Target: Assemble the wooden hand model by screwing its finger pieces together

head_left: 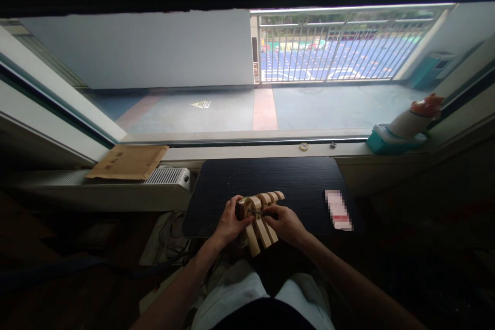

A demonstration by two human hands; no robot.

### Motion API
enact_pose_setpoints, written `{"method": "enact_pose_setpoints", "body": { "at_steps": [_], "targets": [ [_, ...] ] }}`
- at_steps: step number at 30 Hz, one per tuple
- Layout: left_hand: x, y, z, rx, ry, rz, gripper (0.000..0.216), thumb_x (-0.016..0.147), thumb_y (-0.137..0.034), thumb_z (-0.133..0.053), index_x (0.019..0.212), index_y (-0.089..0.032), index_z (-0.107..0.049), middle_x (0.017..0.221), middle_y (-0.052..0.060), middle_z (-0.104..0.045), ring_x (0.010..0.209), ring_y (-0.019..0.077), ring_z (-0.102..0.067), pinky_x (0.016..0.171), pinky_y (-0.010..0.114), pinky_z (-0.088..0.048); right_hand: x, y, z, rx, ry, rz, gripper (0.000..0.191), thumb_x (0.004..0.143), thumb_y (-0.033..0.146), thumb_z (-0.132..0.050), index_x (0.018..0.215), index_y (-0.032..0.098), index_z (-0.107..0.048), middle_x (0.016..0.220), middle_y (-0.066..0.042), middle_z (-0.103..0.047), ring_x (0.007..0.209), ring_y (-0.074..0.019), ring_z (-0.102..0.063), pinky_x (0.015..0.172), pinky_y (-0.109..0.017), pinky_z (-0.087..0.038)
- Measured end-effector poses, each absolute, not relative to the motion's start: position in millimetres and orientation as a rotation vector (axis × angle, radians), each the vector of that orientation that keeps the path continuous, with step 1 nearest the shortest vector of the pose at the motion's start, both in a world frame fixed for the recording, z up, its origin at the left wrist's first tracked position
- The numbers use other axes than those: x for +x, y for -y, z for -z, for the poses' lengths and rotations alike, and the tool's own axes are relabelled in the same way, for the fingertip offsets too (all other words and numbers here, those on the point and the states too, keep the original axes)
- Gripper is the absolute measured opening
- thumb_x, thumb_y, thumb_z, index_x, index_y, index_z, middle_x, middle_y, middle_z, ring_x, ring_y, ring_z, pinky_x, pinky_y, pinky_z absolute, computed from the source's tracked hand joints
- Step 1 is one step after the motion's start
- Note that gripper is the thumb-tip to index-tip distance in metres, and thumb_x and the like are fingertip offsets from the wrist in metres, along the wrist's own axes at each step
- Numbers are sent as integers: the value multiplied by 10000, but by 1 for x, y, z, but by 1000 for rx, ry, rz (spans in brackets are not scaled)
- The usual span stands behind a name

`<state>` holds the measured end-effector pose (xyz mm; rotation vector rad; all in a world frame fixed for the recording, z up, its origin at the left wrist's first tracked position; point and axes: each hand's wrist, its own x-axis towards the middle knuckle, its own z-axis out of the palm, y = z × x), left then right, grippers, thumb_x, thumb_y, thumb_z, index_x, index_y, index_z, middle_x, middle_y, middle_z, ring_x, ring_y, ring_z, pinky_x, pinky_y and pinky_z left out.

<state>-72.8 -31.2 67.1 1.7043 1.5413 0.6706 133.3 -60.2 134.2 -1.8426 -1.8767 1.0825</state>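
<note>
A pale wooden assembly (264, 232) of several curved, slatted pieces lies over the front edge of the black table, its straight legs pointing toward me. My left hand (229, 223) is closed around its left end, thumb on the near side. In my right hand (288, 224) is a slim dark screwdriver (257, 212), gripped by the fingers. Its thin shaft points left, to the inner side of a curved wooden piece. Whether the tip sits in a screw is too small to tell.
The black table (216, 180) stands against the windowsill (232, 152). A pixelated pink item (338, 210) lies at its right. On the sill are a tape roll (304, 147) and a teal container (386, 140). A brown envelope (129, 161) rests on the radiator (172, 178) at left.
</note>
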Motion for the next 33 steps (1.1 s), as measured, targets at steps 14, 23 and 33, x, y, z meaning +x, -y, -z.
{"method": "enact_pose_setpoints", "body": {
  "at_steps": [14, 23, 33],
  "targets": [
    [-71, 32, -71, 1684, -1565, -683, 577, 655, -360, -709, 1159, -239, -455, 1123, 54, -521, 1069, 228, -539, 939, 387, -438, 131, 66, -148, -1636, 2373, -603, 282, 922, 192, -432, 1116, 226, -634, 999, -53, -698, 845, -148, -641, 730, -226, -447],
    [-73, 32, -68, 1695, -1530, -682, 588, 668, -365, -711, 1179, -254, -443, 1141, 58, -503, 1091, 244, -528, 938, 419, -443, 136, 59, -136, -1820, 1844, -1109, 306, 881, 351, -492, 1081, 225, -686, 978, -45, -725, 893, -186, -662, 778, -261, -464],
    [-71, 33, -69, 1671, -1569, -694, 583, 653, -359, -710, 1166, -242, -458, 1132, 56, -519, 1076, 233, -535, 921, 394, -449, 132, 68, -158, -1559, 2581, -432, 268, 898, 123, -446, 1089, 215, -611, 930, -59, -677, 769, -157, -630, 650, -236, -442]
  ]
}}
